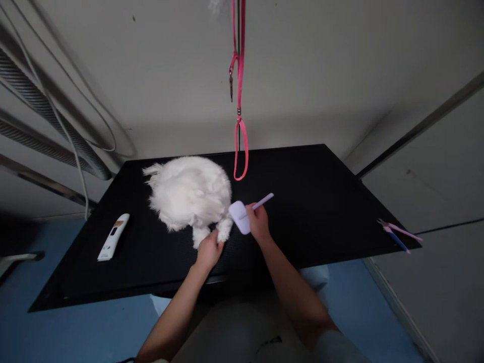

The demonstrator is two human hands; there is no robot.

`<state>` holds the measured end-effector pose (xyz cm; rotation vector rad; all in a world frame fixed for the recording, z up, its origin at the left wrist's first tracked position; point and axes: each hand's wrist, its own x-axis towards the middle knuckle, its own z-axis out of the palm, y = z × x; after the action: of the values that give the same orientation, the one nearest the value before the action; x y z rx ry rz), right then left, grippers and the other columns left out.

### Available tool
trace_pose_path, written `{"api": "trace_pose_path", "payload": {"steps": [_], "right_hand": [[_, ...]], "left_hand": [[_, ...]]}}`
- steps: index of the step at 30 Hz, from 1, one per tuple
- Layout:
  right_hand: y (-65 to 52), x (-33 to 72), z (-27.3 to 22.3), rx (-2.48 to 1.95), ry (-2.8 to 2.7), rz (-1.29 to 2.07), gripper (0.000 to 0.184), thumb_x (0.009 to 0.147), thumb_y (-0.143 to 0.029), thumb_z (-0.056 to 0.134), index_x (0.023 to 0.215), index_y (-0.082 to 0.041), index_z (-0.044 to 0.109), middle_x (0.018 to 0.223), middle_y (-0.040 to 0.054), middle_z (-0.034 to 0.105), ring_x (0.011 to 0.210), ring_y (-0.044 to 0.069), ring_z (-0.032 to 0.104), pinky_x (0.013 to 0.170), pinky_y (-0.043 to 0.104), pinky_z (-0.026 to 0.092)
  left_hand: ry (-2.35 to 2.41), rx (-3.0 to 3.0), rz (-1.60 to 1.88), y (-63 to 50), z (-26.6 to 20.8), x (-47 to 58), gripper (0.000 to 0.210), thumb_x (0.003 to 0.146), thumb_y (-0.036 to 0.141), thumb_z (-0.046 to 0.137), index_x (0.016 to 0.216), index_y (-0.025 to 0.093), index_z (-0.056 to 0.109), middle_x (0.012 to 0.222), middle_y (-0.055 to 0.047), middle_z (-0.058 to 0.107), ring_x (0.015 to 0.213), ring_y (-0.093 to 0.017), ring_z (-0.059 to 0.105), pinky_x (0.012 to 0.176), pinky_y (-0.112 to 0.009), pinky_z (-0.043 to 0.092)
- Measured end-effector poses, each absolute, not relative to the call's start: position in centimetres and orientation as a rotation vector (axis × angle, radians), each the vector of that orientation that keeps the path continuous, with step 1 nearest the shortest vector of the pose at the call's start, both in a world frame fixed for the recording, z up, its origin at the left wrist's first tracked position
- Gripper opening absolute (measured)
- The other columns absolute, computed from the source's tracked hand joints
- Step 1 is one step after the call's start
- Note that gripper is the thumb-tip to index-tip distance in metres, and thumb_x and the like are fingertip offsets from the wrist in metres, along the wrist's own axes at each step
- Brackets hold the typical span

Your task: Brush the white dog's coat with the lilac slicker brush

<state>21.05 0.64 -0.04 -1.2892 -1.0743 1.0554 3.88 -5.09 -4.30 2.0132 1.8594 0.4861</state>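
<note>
A fluffy white dog (191, 189) is on the black table (295, 201), its front legs toward me. My left hand (209, 249) is closed around the lower part of one of its legs (225, 228). In my right hand (259, 224) is a lilac slicker brush (239, 217), gripped where the handle meets the head. The brush's flat back faces me and its head is right beside the held leg; whether the bristles touch the fur is hidden. The handle points up and to the right.
A white hair clipper (114, 237) lies at the table's left. Nail clippers (397, 234) with pink and blue handles rest near the right corner. A pink grooming loop (241, 151) hangs over the table's back half. Grey hoses (49, 111) and a pale cable run along the left wall.
</note>
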Motion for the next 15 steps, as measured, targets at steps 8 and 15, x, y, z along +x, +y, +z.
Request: {"api": "trace_pose_path", "payload": {"steps": [8, 15], "right_hand": [[-0.3, 21.2, 1.3, -1.371, -1.311, 0.988, 0.018, 0.077, -0.034, 0.057, 0.088, -0.020, 0.058, 0.078, 0.0009, 0.063, 0.070, 0.016, 0.058, 0.065, 0.027, 0.045], [-0.7, 20.4, 2.5, -1.423, -1.508, 1.072, 0.010, 0.076, -0.030, 0.061, 0.082, -0.021, 0.059, 0.072, 0.0011, 0.062, 0.068, 0.016, 0.058, 0.060, 0.024, 0.043]], "left_hand": [[1.974, 2.063, 0.332, -10.0, -5.7, 5.0, 0.036, 0.089, 0.022, 0.047, 0.123, 0.010, 0.052, 0.101, -0.016, 0.069, 0.086, -0.025, 0.067, 0.073, -0.030, 0.048], [1.971, 1.993, 0.384, -11.5, -5.9, 6.0, 0.042, 0.088, 0.020, 0.047, 0.127, 0.006, 0.048, 0.106, -0.019, 0.068, 0.090, -0.026, 0.067, 0.076, -0.032, 0.049]]}}
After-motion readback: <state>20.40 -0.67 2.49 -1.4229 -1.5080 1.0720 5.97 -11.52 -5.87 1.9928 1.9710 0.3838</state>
